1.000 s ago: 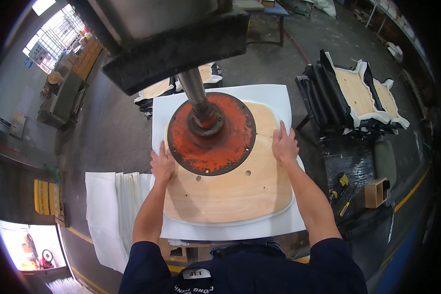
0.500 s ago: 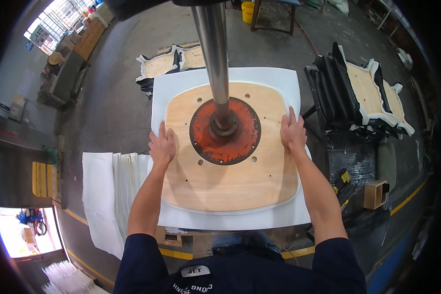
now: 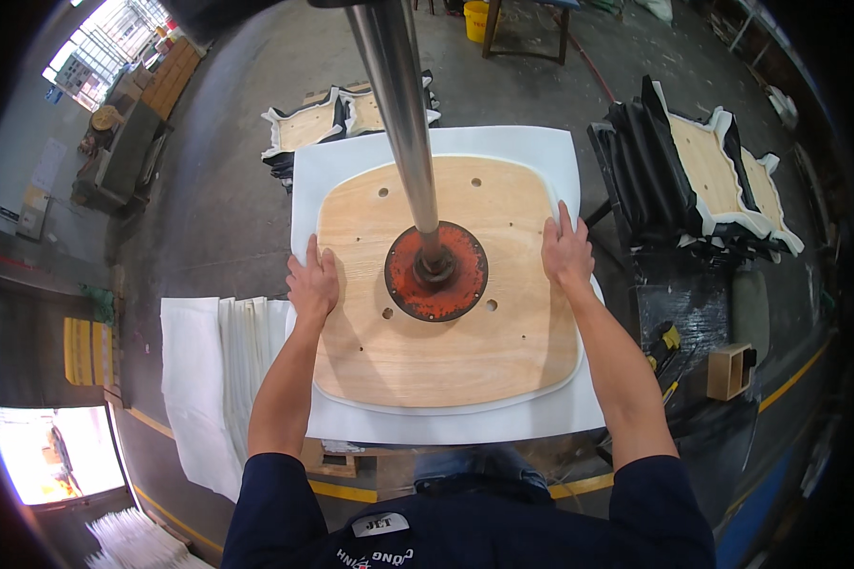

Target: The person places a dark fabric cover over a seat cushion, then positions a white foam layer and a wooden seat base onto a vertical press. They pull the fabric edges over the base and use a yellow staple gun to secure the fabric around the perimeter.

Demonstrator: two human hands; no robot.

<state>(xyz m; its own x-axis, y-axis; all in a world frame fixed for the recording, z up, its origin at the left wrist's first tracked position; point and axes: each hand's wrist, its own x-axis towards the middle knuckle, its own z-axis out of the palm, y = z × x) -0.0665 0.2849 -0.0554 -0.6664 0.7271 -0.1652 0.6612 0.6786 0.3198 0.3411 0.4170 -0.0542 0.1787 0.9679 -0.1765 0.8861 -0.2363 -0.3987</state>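
Observation:
A pale wooden panel (image 3: pixel 531 360) with rounded corners and several holes lies flat on a white padding sheet (image 3: pixel 342 152). At its left edge rests my left hand (image 3: pixel 313 283), the fingers spread and pointing away from me. My right hand (image 3: pixel 566 251) lies against the opposite edge in the same way, fingers stretched out. Over the panel's middle is a round red metal disc (image 3: pixel 408 292) with worn paint, fixed to the lower end of a shiny steel rod (image 3: pixel 399 123). Whether the disc touches the wood I cannot tell.
Folded white sheets (image 3: pixel 190 370) hang in a stack at the left. Black-covered panels with wooden backs (image 3: pixel 697 166) are stacked on the right, with more beyond the sheet (image 3: pixel 304 128). A small wooden box (image 3: pixel 726 372) and a yellow-black tool (image 3: pixel 669 341) lie at the right.
The red disc has gone down toward the panel, looking smaller now, and more of the steel rod shows. Both hands have stayed at the panel's edges.

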